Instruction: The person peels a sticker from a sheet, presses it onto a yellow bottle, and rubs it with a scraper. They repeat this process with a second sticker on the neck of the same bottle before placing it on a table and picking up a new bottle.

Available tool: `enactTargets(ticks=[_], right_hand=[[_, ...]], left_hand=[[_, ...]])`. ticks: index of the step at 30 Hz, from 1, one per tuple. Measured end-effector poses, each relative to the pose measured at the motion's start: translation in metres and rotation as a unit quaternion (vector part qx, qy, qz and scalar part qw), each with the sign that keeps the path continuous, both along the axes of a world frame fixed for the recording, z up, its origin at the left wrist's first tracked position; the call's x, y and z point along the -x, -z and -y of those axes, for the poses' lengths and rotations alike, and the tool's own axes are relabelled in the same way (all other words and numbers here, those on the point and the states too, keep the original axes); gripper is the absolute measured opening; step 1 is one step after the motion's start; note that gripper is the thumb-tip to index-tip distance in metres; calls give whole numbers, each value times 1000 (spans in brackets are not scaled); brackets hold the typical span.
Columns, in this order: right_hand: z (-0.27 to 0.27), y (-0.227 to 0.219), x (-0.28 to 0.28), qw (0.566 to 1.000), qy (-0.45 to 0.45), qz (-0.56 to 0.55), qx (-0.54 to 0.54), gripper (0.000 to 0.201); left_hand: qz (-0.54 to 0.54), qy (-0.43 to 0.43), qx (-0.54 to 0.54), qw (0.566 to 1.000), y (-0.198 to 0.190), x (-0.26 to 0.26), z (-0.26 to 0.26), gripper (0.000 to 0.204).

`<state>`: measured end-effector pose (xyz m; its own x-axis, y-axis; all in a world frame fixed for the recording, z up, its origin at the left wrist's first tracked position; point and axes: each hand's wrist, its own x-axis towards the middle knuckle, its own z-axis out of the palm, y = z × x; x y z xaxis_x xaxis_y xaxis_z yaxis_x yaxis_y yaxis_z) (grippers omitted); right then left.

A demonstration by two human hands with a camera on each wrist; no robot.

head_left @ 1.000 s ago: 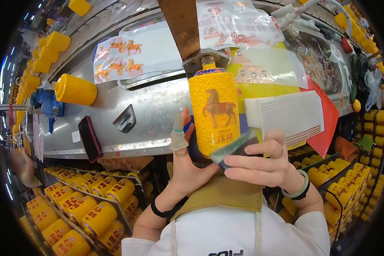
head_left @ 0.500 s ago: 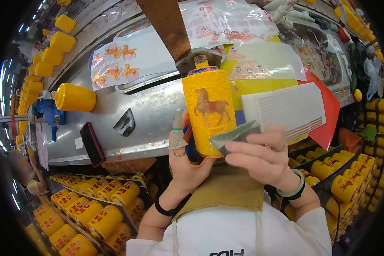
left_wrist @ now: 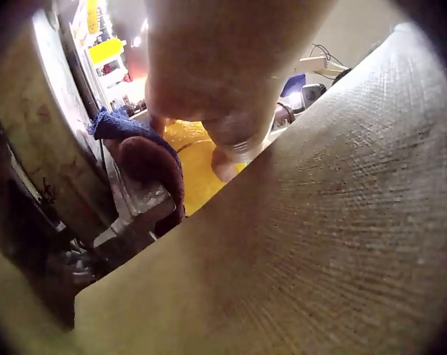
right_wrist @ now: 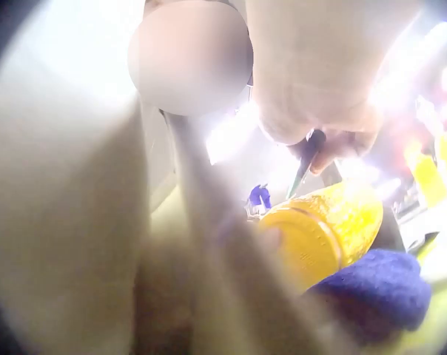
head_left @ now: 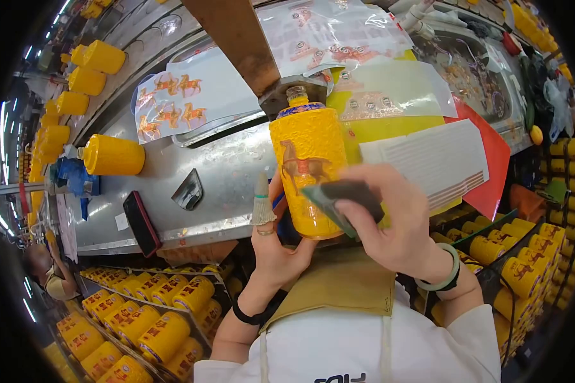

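Note:
A yellow embossed bottle (head_left: 308, 147) with a brown horse picture lies with its clear glass neck against a metal holder (head_left: 292, 94). My left hand (head_left: 276, 256) grips the bottle's lower left side, thumb at its base. One finger wears a pale finger cot (head_left: 263, 207) with a green band. In my right hand (head_left: 399, 220) is a dark green flat scraper (head_left: 345, 199), pinched between thumb and fingers. Its edge lies over the bottle's face just below the horse, hiding the lower right part. In the right wrist view the scraper meets the bottle (right_wrist: 305, 240) from above, beside a blue cloth (right_wrist: 386, 285).
Horse decal sheets (head_left: 172, 105) lie behind, left of a rusty bar (head_left: 236, 41). A striped white pad (head_left: 428, 163) is at right. On the metal table (head_left: 223, 185) are a phone (head_left: 141, 223), a dark shard-like piece (head_left: 188, 190) and another yellow bottle (head_left: 114, 155). Crates of bottles (head_left: 140, 319) stand below.
My right hand has brought the scraper up and left, from the bottle's lower right corner onto its face below the horse. The bottle is turned slightly; my left hand keeps its grip.

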<state>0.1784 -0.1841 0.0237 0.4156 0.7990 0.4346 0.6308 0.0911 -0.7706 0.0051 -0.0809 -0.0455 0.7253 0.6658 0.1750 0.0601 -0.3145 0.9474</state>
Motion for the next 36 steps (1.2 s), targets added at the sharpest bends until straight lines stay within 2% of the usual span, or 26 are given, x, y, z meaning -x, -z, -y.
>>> enactTargets(ticks=[3, 4, 6, 8, 10, 12, 14, 18, 21, 23, 24, 26, 28, 30, 32, 36], right_hand=[[-10, -1, -14, 991, 100, 14, 93, 19], [-9, 1, -21, 990, 102, 13, 92, 19], [-3, 9, -37, 973, 182, 56, 127, 21], [1, 13, -41, 980, 164, 39, 107, 22], [4, 12, -36, 980, 156, -75, 97, 23], [3, 12, -30, 978, 156, -97, 101, 22], [4, 14, -29, 975, 157, -117, 105, 22], [5, 19, -32, 976, 146, -139, 83, 22], [3, 16, -33, 976, 137, -152, 77, 23], [-1, 12, -31, 977, 129, -154, 71, 23], [-4, 9, -29, 983, 120, -125, 57, 23], [-9, 4, -25, 988, 110, -94, 45, 23], [-13, 0, -23, 996, 39, -65, 55, 24], [-16, 4, -19, 997, 55, -41, 47, 24], [-15, 1, -22, 990, 106, -50, 83, 22], [-15, -2, -29, 992, 93, -24, 82, 20]], left_hand=[[8, 7, 7, 1000, -1, 0, -1, 94], [13, 10, 10, 1000, -1, 0, -2, 94], [-8, 19, -2, 1000, -1, 0, -4, 96], [-18, 37, -14, 999, -5, -3, -9, 107], [-5, 18, -30, 999, -14, -12, -7, 107], [10, 0, -47, 999, -24, -18, -9, 107], [-119, 17, -250, 961, -32, -19, -14, 79], [-143, 31, -246, 958, -35, -19, -14, 66], [-143, 37, -265, 953, -33, -18, -13, 71], [-131, 13, -258, 957, -34, -21, -12, 73], [-130, 12, -258, 957, -31, -22, -13, 73], [-102, -10, -254, 962, -23, -22, -14, 95], [-88, -15, -250, 964, -23, -21, -15, 98], [-74, -18, -246, 966, -22, -19, -15, 102], [-71, -27, -203, 976, -16, -17, -14, 106], [-60, -39, -207, 976, -6, -14, -15, 111]])
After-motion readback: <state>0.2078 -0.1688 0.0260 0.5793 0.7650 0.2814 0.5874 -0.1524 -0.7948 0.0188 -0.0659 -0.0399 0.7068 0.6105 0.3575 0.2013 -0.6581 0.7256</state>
